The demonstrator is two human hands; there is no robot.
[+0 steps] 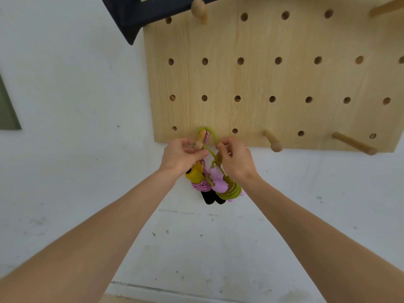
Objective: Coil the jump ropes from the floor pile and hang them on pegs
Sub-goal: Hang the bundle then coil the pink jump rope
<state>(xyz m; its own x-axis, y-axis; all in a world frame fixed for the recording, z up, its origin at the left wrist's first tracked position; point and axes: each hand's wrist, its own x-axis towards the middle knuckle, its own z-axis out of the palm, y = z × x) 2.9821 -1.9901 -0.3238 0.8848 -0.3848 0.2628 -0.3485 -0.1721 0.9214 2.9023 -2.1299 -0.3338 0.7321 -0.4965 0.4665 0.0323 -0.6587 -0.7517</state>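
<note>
A lime-green plastic jump rope (pixel 231 192) loops over a knobbed wooden peg (pixel 200 139) between the hands; right hand (pixel 237 159) pinches its cord, left hand (pixel 182 155) curls at the knob, grip unclear

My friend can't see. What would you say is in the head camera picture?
The right hand pinches a green jump rope looped over a wooden peg on the bottom row of a pegboard, while the left hand grips the peg's tip. A coiled pink jump rope hangs from the same peg.
</note>
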